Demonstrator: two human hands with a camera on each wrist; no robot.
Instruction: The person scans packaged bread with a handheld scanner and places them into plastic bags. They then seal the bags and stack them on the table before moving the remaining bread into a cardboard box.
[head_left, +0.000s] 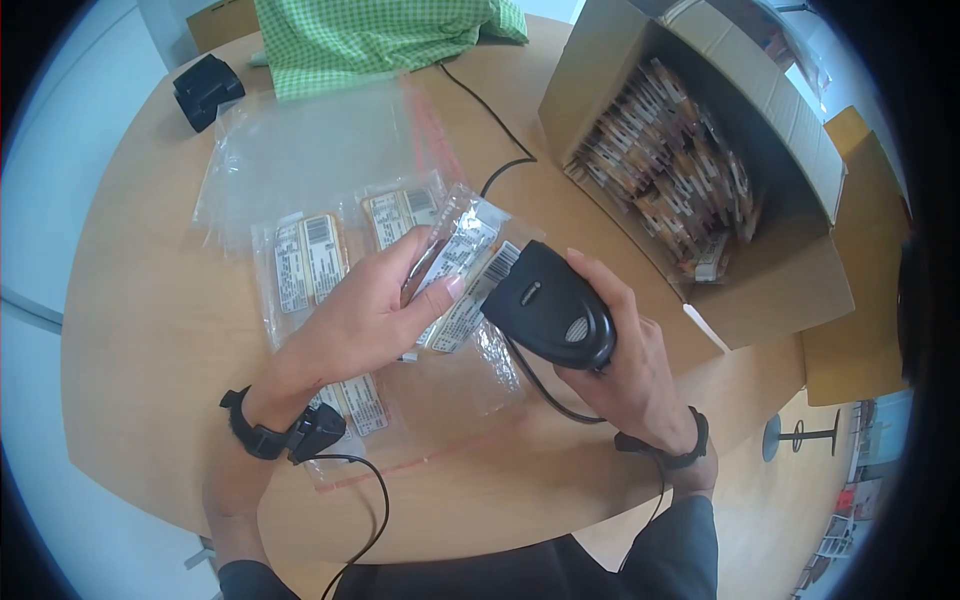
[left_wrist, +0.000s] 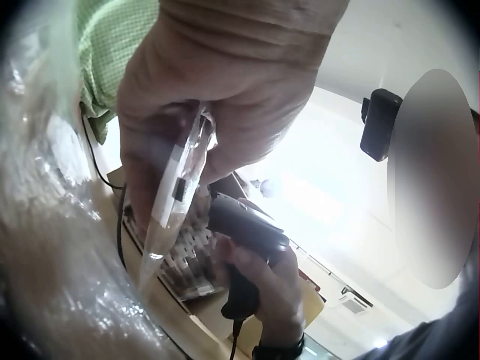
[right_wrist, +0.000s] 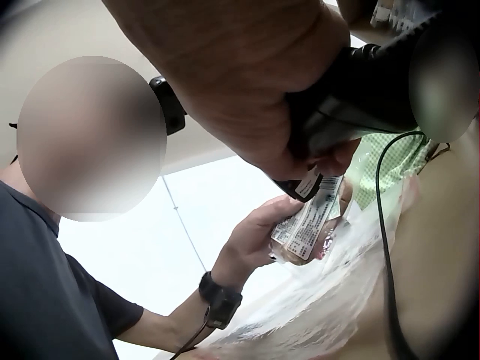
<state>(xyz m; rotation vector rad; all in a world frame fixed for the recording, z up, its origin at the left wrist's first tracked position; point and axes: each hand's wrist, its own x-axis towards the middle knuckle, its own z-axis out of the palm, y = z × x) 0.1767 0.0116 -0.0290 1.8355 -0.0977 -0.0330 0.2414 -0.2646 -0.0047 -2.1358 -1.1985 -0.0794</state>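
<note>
Nearest are the person's dark sleeves and, on each wrist, a black strapped camera unit; the left wrist camera trails a thin cable across the surface.

The left hand has a narrow grip: thumb on the face and fingers behind, pinching a clear-wrapped packet held up above the surface. The right hand has its grip wrapped round the handle of a black barcode scanner, whose nose points at the packet's label; whether the two touch, I cannot tell. A small pale mark on the scanner's top looks like a brand name but is too small to read, with an oval of ridges behind it. The packet's white label carries a barcode next to the scanner's nose and rows of fine, illegible print.

Beneath the hands lies a clear plastic bag with a red edge strip. More packets with similar white labels lie around it, one below the left hand, one to its left.

Farther off are a stack of clear bags, an open cardboard box holding rows of labelled packets, a black device and a green checked cloth.
</note>
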